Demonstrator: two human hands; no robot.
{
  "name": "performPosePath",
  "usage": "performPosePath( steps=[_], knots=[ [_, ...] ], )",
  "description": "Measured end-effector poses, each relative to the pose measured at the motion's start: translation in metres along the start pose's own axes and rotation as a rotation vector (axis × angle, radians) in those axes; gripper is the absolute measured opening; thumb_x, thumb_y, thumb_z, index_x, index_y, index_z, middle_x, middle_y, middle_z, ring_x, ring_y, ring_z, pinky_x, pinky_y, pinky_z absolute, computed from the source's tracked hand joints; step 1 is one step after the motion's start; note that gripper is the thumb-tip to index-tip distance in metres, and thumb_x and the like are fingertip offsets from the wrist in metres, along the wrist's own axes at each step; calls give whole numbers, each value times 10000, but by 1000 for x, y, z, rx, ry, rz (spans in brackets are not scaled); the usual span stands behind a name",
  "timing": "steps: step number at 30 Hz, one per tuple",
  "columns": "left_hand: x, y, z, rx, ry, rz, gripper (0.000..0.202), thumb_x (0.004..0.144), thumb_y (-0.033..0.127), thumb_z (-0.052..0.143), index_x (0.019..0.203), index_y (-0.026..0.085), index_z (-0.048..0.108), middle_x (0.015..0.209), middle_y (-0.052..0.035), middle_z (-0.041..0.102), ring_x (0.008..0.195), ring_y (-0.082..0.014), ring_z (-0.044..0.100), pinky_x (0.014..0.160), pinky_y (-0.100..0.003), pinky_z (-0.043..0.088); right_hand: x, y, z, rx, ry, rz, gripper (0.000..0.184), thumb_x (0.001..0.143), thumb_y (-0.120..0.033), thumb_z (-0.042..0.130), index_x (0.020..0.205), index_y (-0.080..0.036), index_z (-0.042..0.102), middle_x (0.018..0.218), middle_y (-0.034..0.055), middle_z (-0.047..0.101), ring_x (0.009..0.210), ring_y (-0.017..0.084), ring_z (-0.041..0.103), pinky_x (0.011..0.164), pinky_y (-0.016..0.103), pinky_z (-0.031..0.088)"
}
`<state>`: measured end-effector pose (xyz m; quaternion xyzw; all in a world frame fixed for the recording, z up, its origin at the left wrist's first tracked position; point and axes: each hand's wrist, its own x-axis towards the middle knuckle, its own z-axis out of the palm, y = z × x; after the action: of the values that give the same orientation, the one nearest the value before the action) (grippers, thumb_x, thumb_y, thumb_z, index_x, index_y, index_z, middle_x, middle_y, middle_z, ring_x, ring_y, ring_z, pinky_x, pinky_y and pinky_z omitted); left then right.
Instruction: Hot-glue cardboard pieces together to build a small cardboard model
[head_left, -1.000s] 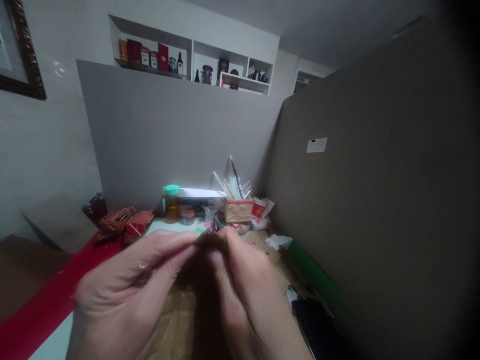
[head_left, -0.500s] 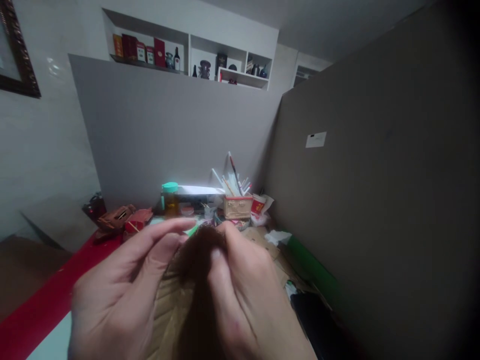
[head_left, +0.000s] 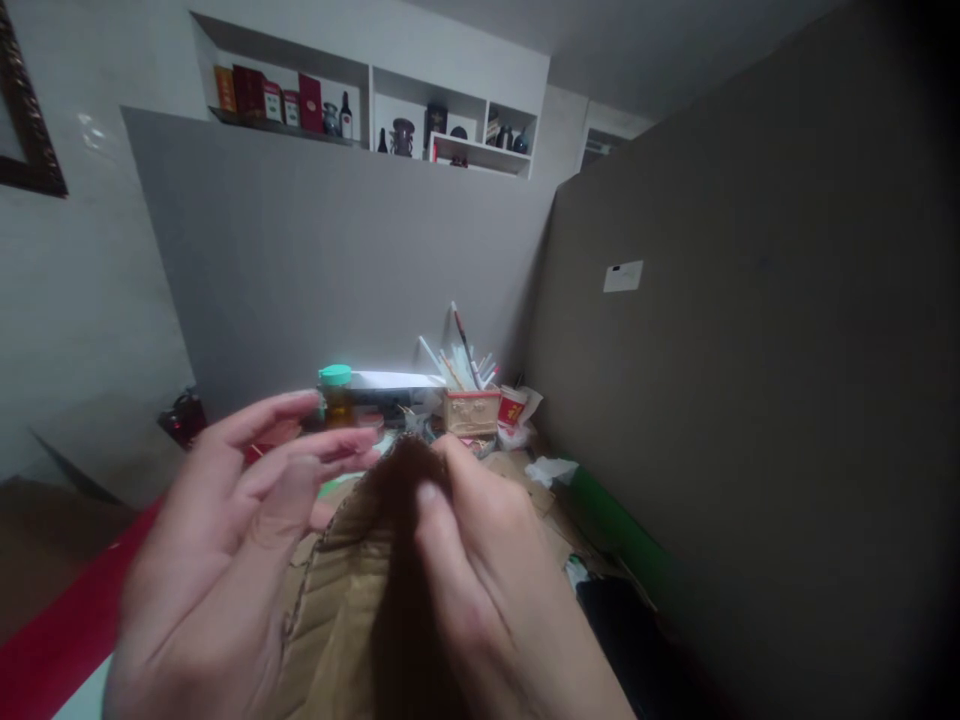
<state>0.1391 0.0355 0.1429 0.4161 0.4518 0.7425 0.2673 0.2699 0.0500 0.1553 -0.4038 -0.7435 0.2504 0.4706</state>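
My right hand (head_left: 487, 580) pinches the top edge of a brown corrugated cardboard piece (head_left: 360, 610), held up close in front of me; thumb and fingers are closed on its dark upper tip. My left hand (head_left: 225, 560) hovers just left of the cardboard with its fingers spread apart, holding nothing. The lower part of the cardboard is hidden behind my hands.
Grey partition boards (head_left: 337, 260) enclose the desk at the back and right. At the back stand a green-capped jar (head_left: 336, 395), a box of pens (head_left: 471, 408) and a red cup (head_left: 512, 408). A red strip (head_left: 67, 620) lies at left; cardboard scraps and a green sheet (head_left: 615, 525) at right.
My left hand has let go of the cardboard's top edge and opened, moving away to the left. My right hand keeps its pinch. The view has shifted slightly.
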Motion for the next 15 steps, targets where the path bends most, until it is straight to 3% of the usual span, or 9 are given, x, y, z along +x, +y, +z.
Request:
performPosePath(
  steps=[5,9,15],
  knots=[
    [10,0,-4,-112,-58,33,319,903,344,669,1215,346,607,1295,-13,684,1260,-241,629,768,-172,621,5,-1,-13,294,-38,-6,199,1034,-216,420,927,-242,585,911,-46,633,813,114,571,773,238,420],
    [15,-2,-2,-108,-84,-31,338,880,418,707,1202,344,637,1287,13,704,1258,-182,630,798,-90,559,9,5,-14,383,-22,10,209,1035,-235,473,900,-237,634,1003,-57,683,798,103,556,732,220,421],
    [23,-5,-4,-75,-171,-155,383,800,485,768,1136,321,686,1267,5,719,1198,-191,666,828,-139,571,12,9,-8,544,-47,-19,212,1014,-226,493,1041,-243,702,1013,-26,692,916,142,585,820,245,452]
  ],
)
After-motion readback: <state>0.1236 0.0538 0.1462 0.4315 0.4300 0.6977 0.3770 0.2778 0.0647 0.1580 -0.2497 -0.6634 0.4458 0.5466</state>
